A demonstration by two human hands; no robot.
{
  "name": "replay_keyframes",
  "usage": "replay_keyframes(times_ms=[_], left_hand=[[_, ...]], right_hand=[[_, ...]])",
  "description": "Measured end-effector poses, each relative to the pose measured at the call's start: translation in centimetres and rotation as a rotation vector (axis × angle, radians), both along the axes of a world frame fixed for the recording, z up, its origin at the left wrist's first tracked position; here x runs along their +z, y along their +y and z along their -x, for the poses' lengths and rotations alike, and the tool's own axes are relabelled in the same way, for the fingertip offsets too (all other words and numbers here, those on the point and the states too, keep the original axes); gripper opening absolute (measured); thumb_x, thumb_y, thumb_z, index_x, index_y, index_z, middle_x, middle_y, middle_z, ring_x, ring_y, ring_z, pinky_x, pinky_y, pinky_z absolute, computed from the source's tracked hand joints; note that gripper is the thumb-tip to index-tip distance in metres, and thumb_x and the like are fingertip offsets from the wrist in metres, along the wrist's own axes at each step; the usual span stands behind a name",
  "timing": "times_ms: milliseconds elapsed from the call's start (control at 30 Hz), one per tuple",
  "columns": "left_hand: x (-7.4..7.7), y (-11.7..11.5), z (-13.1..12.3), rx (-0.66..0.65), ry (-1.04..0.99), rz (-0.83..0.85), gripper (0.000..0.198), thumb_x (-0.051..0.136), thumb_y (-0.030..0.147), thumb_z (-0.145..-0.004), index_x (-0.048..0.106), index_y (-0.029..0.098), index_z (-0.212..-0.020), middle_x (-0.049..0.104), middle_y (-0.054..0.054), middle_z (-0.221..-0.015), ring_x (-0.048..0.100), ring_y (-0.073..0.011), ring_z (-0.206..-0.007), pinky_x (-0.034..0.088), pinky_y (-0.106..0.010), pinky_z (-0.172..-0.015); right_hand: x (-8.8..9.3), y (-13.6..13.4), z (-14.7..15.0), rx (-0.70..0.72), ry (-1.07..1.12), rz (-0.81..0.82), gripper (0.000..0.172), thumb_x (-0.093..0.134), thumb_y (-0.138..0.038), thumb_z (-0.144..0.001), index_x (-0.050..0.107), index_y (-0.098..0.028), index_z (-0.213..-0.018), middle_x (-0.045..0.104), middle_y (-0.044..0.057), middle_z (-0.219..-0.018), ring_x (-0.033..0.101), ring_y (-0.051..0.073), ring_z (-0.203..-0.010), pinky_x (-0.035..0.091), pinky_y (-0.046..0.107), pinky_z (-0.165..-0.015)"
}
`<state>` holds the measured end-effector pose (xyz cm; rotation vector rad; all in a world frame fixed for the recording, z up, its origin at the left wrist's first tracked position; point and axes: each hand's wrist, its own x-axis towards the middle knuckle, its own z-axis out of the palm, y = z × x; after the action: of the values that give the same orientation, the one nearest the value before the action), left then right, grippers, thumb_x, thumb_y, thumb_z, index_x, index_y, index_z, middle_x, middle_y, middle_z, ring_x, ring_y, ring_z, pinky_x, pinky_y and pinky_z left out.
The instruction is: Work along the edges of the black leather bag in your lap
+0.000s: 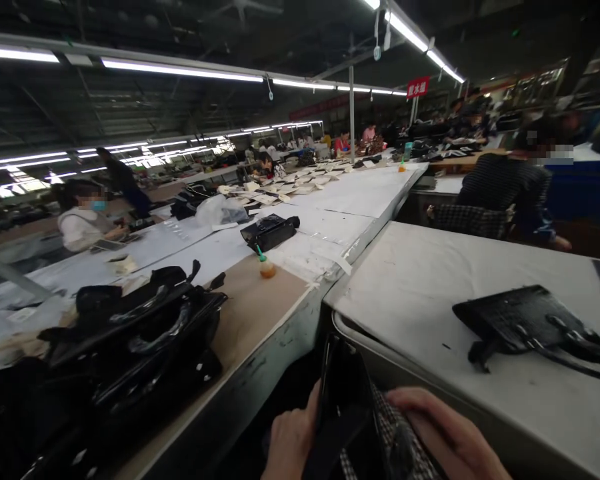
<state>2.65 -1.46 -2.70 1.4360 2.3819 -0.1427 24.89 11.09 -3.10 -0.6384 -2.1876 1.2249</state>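
Observation:
At the bottom of the head view both my hands hold a black handbag [344,400] upright below the table edge. My left hand [293,437] grips its left side with the thumb against the black leather. My right hand [445,433] is closed over its right side, where a black-and-white checked lining [385,427] shows. A second black bag [525,323] with straps lies flat on the white table [420,280] just beyond my right hand.
A heap of black bags [130,340] lies on the long workbench [260,313] at left, with a small orange glue bottle [267,267] and another black bag [270,230] farther along. Several people sit at the benches; one in a dark top [505,193] sits at right.

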Motion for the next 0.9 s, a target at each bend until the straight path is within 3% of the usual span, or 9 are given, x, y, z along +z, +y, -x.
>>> replay_keyframes(times_ms=[133,267,367,467,700,800,900], left_hand=[[-1.6,-0.4,-2.6,-0.163,0.018,-0.015,0.073,0.050,0.021,-0.084,0.023,0.017,-0.151,0.075,-0.013,-0.085,0.070,-0.0321,-0.081,0.049,-0.038,-0.074],[-2.3,-0.1,-3.9,-0.339,-0.017,-0.076,0.072,0.051,0.028,-0.085,0.025,0.017,-0.151,0.074,-0.012,-0.075,0.069,-0.0287,-0.066,0.048,-0.033,-0.064],[-1.8,0.1,-3.8,-0.431,0.000,-0.124,0.076,0.052,0.039,-0.084,0.026,0.014,-0.151,0.071,-0.011,-0.067,0.067,-0.0284,-0.061,0.046,-0.032,-0.060],[-0.5,-0.5,-3.2,-0.489,0.026,-0.159,0.078,0.051,0.047,-0.084,0.028,0.012,-0.150,0.069,-0.009,-0.063,0.065,-0.0280,-0.058,0.042,-0.032,-0.057],[2.8,-4.4,-1.4,-0.420,-0.151,-0.309,0.066,0.049,0.038,-0.086,0.033,0.017,-0.147,0.059,0.002,-0.060,0.049,-0.0161,-0.048,0.030,-0.027,-0.050],[2.6,-5.9,-0.9,-0.314,-0.228,-0.317,0.056,0.050,0.036,-0.086,0.044,0.020,-0.139,0.051,0.005,-0.057,0.042,-0.0132,-0.047,0.029,-0.025,-0.049],[1.3,-7.2,-0.4,-0.223,-0.229,-0.304,0.052,0.050,0.036,-0.087,0.048,0.021,-0.136,0.044,0.006,-0.055,0.040,-0.0129,-0.046,0.030,-0.024,-0.049]], right_hand=[[1.4,0.4,0.3,-0.127,0.103,-0.086,0.018,0.050,-0.030,-0.097,0.059,-0.027,-0.112,0.056,0.006,-0.130,0.058,0.022,-0.115,0.048,0.032,-0.099],[3.0,1.0,0.3,-0.048,0.011,-0.216,0.022,0.059,-0.016,-0.087,0.057,-0.025,-0.107,0.051,0.006,-0.133,0.050,0.023,-0.122,0.042,0.037,-0.104],[4.1,1.5,-0.1,0.001,-0.023,-0.207,0.022,0.056,-0.007,-0.082,0.056,-0.023,-0.098,0.058,0.005,-0.120,0.057,0.019,-0.108,0.046,0.033,-0.095],[5.2,1.8,-0.1,0.004,0.016,-0.187,0.012,0.056,-0.010,-0.085,0.055,-0.022,-0.086,0.062,0.003,-0.111,0.061,0.017,-0.097,0.047,0.030,-0.086],[5.6,1.3,2.9,0.089,0.129,-0.007,0.008,0.062,-0.023,-0.086,0.068,-0.022,-0.080,0.069,0.005,-0.108,0.064,0.021,-0.100,0.048,0.032,-0.090],[5.2,0.9,5.3,0.157,0.136,0.014,0.011,0.060,-0.023,-0.085,0.069,-0.022,-0.077,0.070,0.006,-0.108,0.065,0.023,-0.098,0.050,0.035,-0.088],[5.6,0.6,7.4,0.250,0.109,0.005,0.013,0.060,-0.021,-0.082,0.066,-0.021,-0.070,0.072,0.007,-0.106,0.067,0.024,-0.096,0.051,0.037,-0.086]])
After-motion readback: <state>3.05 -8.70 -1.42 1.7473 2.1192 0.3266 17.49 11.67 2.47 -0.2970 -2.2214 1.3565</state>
